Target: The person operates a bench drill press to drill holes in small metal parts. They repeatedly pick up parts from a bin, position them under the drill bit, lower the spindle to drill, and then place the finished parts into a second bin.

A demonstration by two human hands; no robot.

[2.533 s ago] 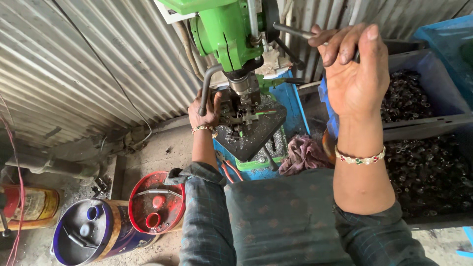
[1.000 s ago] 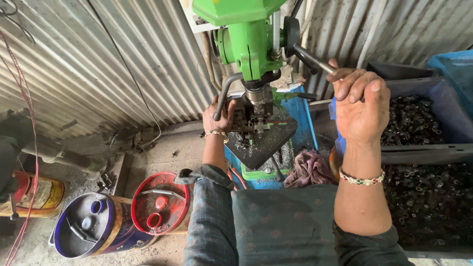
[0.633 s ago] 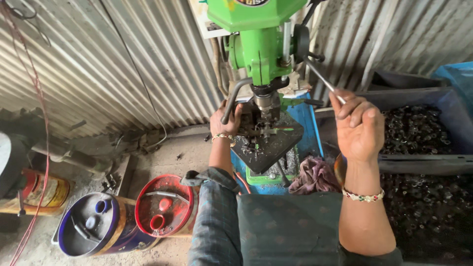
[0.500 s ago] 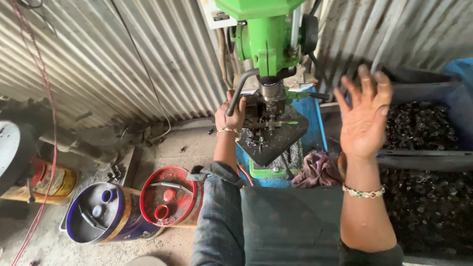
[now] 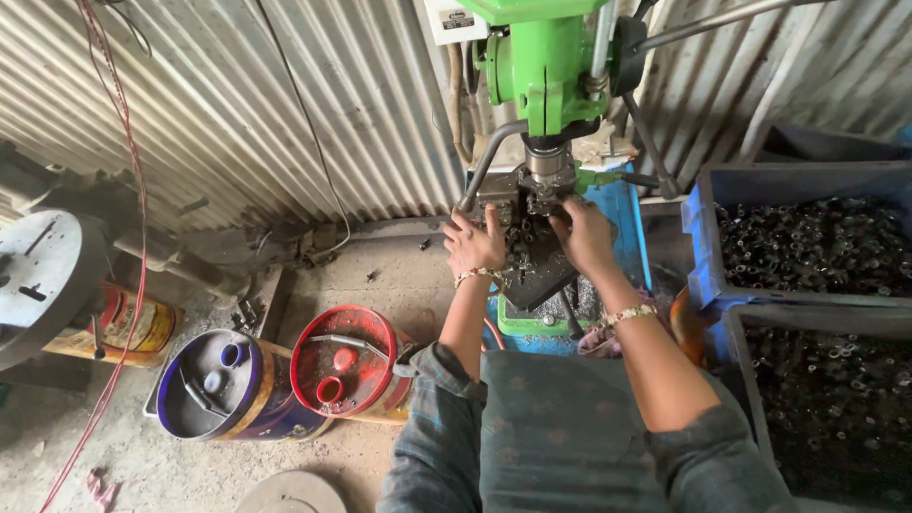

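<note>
Head camera: both hands met at the metal fixture (image 5: pixel 528 204) under the green drill press's (image 5: pixel 551 66) spindle, the left hand (image 5: pixel 475 242) with fingers curled on its left edge, the right hand (image 5: pixel 584 233) gripping its right side, beside blue crates (image 5: pixel 703 256) of dark metal parts.

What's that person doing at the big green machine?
A person sits at a green drill press by a corrugated metal wall. Both hands are at the metal fixture under the spindle: the left hand on its left side, the right hand on its right. The feed lever sticks out untouched. Grey crates of small dark metal parts stand to the right, and a red-topped drum and a blue-topped drum to the left.
</note>
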